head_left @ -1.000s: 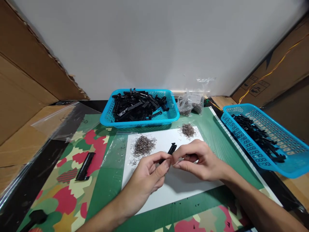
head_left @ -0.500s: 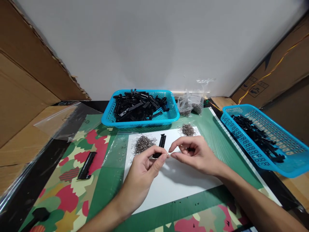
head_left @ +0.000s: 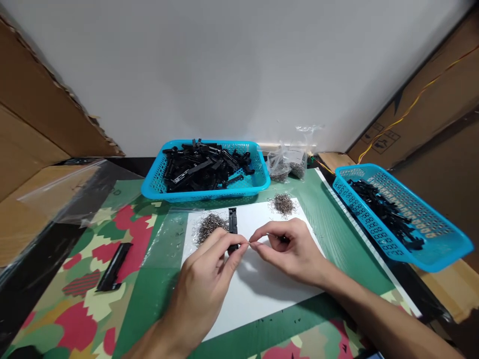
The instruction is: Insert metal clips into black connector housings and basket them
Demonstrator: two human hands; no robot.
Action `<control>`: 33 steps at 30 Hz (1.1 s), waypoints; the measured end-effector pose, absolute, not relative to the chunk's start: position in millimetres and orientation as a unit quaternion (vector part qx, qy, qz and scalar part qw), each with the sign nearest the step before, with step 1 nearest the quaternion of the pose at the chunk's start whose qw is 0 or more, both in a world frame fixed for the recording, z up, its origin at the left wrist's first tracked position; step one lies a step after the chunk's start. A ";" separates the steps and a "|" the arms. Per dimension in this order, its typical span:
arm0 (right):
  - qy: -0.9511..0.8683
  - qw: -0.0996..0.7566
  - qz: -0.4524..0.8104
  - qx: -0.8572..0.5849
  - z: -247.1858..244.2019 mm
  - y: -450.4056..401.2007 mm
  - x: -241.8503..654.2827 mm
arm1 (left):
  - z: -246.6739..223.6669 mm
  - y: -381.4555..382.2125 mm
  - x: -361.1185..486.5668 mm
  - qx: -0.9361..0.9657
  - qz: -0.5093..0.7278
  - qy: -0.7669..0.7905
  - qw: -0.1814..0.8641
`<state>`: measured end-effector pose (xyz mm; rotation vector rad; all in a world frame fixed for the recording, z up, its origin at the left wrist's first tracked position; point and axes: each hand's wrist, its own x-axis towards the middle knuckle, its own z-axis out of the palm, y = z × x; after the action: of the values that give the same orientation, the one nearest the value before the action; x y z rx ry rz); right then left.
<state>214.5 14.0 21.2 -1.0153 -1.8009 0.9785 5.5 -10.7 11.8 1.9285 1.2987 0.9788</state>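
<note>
My left hand (head_left: 205, 276) is closed, with thumb and index finger pinched together over the white sheet (head_left: 262, 299). A slim black plastic part (head_left: 232, 221) stands out beyond the left fingers; its lower end runs behind the index finger and appears held there. My right hand (head_left: 290, 252) is pinched too, its fingertips meeting the left ones. Whatever tiny piece lies between the fingertips is too small to name. A dark patch shows inside the curled right fingers. Just beyond the left hand lies a heap of small metal springs or clips (head_left: 210, 228); a smaller heap (head_left: 283, 204) is farther right.
A blue basket (head_left: 205, 196) of black parts stands at the back, another blue basket (head_left: 445, 264) at right. Clear bags (head_left: 288, 164) of metal pieces sit between them. One black part (head_left: 114, 267) lies at left on the patterned mat. Cardboard walls (head_left: 430, 114) flank the table.
The view has shifted slightly. The black part by my left hand has turned from slanted to nearly upright in view. My fingertips have come together, the right index finger closing down.
</note>
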 end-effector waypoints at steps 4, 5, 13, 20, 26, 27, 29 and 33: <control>-0.697 0.460 0.355 -0.420 22.5 12.1 214.6 | 18.0 -15.4 6.3 0.700 0.370 0.500 0.351; -0.696 0.476 0.331 -0.424 21.8 11.4 214.7 | 19.1 -16.3 6.3 0.690 0.375 0.502 0.363; -0.764 0.499 0.166 -0.374 13.1 3.5 208.8 | 13.7 -22.1 12.5 0.570 0.455 0.500 0.467; -0.804 0.469 0.180 -0.319 5.6 -0.5 205.4 | 6.0 -28.4 12.0 0.657 0.430 0.465 0.409; -0.808 0.463 0.194 -0.307 5.7 1.3 206.2 | 2.9 -28.2 8.2 0.710 0.413 0.458 0.340; -0.807 0.465 0.199 -0.305 5.8 1.3 206.0 | 3.1 -29.0 9.1 0.706 0.419 0.462 0.335; -0.804 0.472 0.202 -0.299 5.3 1.2 205.6 | 3.3 -30.9 10.7 0.711 0.420 0.460 0.326; -0.804 0.480 0.204 -0.287 3.7 1.1 206.0 | 3.2 -33.3 10.6 0.723 0.404 0.463 0.316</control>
<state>206.0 1.1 3.7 -0.6991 -1.9607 0.4973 10.6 -33.3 3.2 1.9033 1.2189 1.0634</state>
